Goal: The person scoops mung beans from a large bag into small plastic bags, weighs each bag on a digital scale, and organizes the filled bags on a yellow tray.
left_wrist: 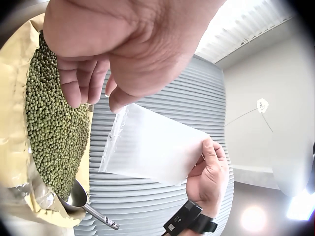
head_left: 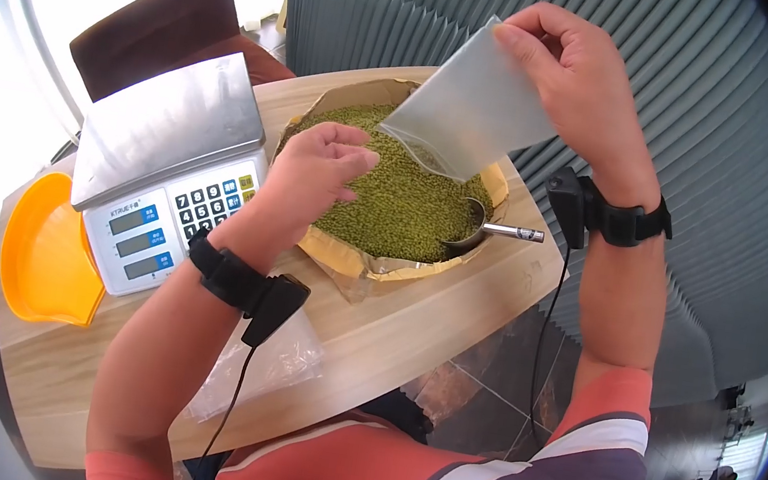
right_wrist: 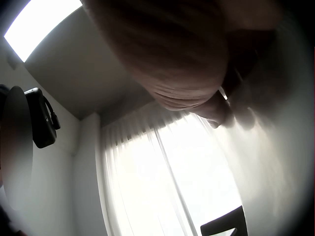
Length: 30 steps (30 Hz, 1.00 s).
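My right hand pinches one end of a translucent zip bag between thumb and fingers, holding it above the beans. The bag looks flat, and its zip edge points down and left. In the left wrist view the same bag hangs before the grey pleated surface. My left hand hovers over the left side of the mung beans, fingers loosely bent, thumb near the bag's zip edge. The beans fill an open yellow-brown paper sack. A metal scoop is partly sunk in them, its handle pointing right.
A digital scale with a steel platform stands to the left on the wooden table. Beside it lies an orange scoop-shaped pan. Clear plastic lies near the table's front edge. A brown chair is behind the table.
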Tool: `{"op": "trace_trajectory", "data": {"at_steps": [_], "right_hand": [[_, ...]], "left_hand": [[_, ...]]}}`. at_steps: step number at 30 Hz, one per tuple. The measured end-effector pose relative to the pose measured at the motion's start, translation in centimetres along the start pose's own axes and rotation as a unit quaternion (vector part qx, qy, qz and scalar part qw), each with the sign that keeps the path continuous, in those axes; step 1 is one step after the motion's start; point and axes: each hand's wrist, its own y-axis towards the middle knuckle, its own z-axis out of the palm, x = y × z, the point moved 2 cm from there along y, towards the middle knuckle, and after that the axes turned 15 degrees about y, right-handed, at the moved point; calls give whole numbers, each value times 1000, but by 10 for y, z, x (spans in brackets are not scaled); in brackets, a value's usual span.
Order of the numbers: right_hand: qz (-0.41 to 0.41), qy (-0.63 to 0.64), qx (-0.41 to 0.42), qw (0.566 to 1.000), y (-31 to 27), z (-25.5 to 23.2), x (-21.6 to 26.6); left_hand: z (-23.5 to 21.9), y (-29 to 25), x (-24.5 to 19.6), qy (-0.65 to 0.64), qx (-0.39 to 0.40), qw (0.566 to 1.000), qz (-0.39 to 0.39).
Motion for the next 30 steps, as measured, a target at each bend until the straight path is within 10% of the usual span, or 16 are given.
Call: {"op": "trace_trajectory", "data": {"at_steps": [30], "right_hand": [[89, 164, -82, 979, -4, -30, -18]], "left_hand": [[26, -7, -11, -18, 65, 997, 23]]}}
